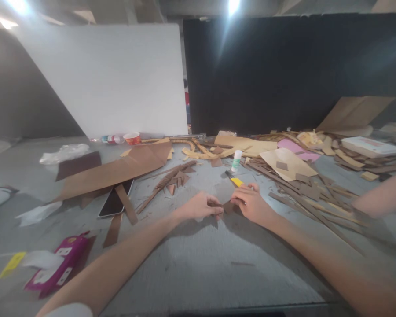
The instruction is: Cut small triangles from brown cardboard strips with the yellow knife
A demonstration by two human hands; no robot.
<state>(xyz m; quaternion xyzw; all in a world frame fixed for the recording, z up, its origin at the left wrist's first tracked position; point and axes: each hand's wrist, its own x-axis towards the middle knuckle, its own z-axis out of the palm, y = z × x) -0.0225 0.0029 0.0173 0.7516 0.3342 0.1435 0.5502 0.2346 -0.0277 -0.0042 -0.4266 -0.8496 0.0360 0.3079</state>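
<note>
Both my hands meet over the middle of the grey table. Between my left hand (pixel 206 206) and my right hand (pixel 251 203) is a small piece of brown paper (pixel 229 207). The left fingertips pinch its left end, and the right thumb and fingers grip its right side. Just beyond my right hand lies a yellow and black utility knife (pixel 236 179). A white and green glue stick (pixel 236 160) stands upright behind it. Left of my hands is a brown layered paper strip (pixel 165 182) with small cut pieces (pixel 181 178) beside it.
At left are a phone (pixel 114 200) under long brown paper (pixel 119 169), a purple tissue pack (pixel 62 264) and clear plastic (pixel 66 153). Brown strips (pixel 293 198) and a white box (pixel 371 146) lie at right. Another person's arm (pixel 386 193) reaches in there. Dark and white panels (pixel 135 79) stand behind.
</note>
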